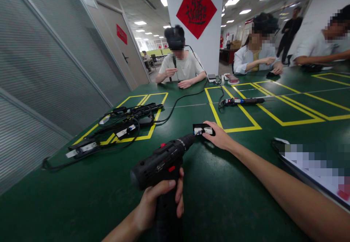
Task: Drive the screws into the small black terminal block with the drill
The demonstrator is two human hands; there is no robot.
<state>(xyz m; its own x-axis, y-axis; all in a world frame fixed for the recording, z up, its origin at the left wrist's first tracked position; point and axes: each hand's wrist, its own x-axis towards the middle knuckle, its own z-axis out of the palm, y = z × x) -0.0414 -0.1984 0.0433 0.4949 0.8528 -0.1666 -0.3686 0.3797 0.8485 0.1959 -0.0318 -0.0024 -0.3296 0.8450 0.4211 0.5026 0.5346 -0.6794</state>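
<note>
My left hand point(157, 200) is wrapped round the handle of a black cordless drill point(161, 161) with red buttons. The drill points away to the right, tilted upward in the view. Its chuck end meets the left side of a small black case point(195, 126) with whitish parts inside; whether a bit touches it I cannot tell. My right hand point(217, 136) grips this case from the right, thumb on the near side and fingers over the top. The case is at or just above the green tabletop point(218, 191).
Black cabled devices point(131, 123) lie at left inside yellow tape outlines. A dark rod-shaped tool point(243, 101) with a cable lies farther back. A clipboard with papers point(314, 165) is at right. Across the table a person point(182, 63) holds a screwdriver point(175, 62); others sit at right.
</note>
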